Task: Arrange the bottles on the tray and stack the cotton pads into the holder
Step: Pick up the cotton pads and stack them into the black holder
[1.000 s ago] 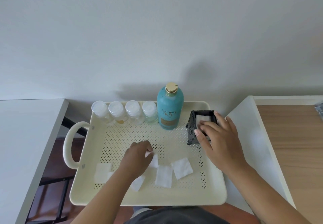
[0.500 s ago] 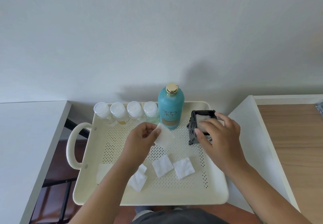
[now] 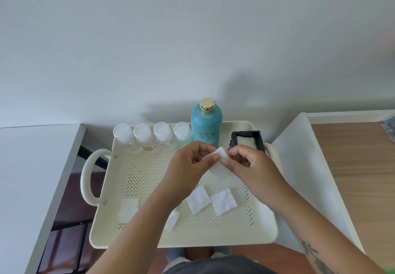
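A cream perforated tray (image 3: 149, 237) carries everything. Along its far rim stand several small clear bottles (image 3: 142, 137) with white caps and a tall teal bottle (image 3: 206, 125) with a gold cap. The black holder (image 3: 245, 138) at the far right has white pads inside. Above the tray's middle, my left hand (image 3: 188, 167) and my right hand (image 3: 250, 167) both pinch one white cotton pad (image 3: 220, 162) between them, just in front of the holder. Several loose pads (image 3: 198, 199) lie on the tray's near half; one is partly hidden under my left forearm.
A white tabletop (image 3: 32, 167) lies to the left of the tray, with a dark gap and a black frame between them. A white-edged wooden surface (image 3: 352, 167) lies to the right. A plain wall rises behind. Tray handles (image 3: 87, 175) stick out at both sides.
My left hand lifted a pad from the tray and carried it up and right. My right hand left the holder and now pinches the same pad.
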The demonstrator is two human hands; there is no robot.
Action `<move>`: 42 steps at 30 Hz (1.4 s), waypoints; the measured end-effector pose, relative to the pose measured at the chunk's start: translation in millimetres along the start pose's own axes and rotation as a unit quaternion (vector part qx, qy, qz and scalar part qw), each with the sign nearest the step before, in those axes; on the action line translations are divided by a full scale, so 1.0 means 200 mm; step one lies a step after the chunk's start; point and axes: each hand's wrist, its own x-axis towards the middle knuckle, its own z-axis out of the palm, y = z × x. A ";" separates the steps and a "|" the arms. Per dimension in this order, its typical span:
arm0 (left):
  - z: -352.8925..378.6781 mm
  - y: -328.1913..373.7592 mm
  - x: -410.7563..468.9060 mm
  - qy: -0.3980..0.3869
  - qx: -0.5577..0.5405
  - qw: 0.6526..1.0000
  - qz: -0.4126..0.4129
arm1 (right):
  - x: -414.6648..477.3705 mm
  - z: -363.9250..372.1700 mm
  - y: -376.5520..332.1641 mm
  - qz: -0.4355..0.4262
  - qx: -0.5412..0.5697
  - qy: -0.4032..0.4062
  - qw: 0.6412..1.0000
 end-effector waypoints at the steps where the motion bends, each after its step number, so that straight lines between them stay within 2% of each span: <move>1: 0.00 0.00 0.00 -0.001 -0.004 1.000 -0.001 | 0.00 -0.01 0.01 0.005 0.008 0.008 1.000; 4: -0.04 -0.04 -0.02 0.026 -0.005 1.000 -0.017 | 0.04 -0.06 0.05 0.021 0.006 0.100 0.995; 7: -0.11 -0.12 -0.05 0.076 0.087 0.993 -0.040 | 0.09 -0.12 0.11 0.055 -0.015 0.174 0.983; 10: -0.19 -0.22 -0.09 0.107 0.168 0.978 -0.070 | 0.12 -0.15 0.16 0.078 -0.044 0.204 0.975; 15: -0.31 -0.41 -0.18 0.064 0.262 0.953 -0.137 | 0.14 -0.14 0.21 0.069 -0.123 0.206 0.968; 19: -0.35 -0.53 -0.25 0.034 0.307 0.938 -0.159 | 0.15 -0.15 0.22 0.054 -0.193 0.185 0.962; 23: -0.36 -0.58 -0.30 0.019 0.356 0.925 -0.131 | 0.16 -0.16 0.20 0.040 -0.239 0.191 0.951; 28: -0.35 -0.59 -0.31 -0.022 0.432 0.898 -0.082 | 0.11 -0.10 0.19 -0.051 -0.303 0.243 0.920; 35: -0.35 -0.61 -0.31 -0.038 0.475 0.877 -0.066 | 0.04 -0.02 0.23 -0.094 -0.396 0.185 0.894; 42: -0.34 -0.62 -0.31 -0.038 0.499 0.865 -0.038 | 0.04 -0.01 0.27 -0.068 -0.467 0.139 0.871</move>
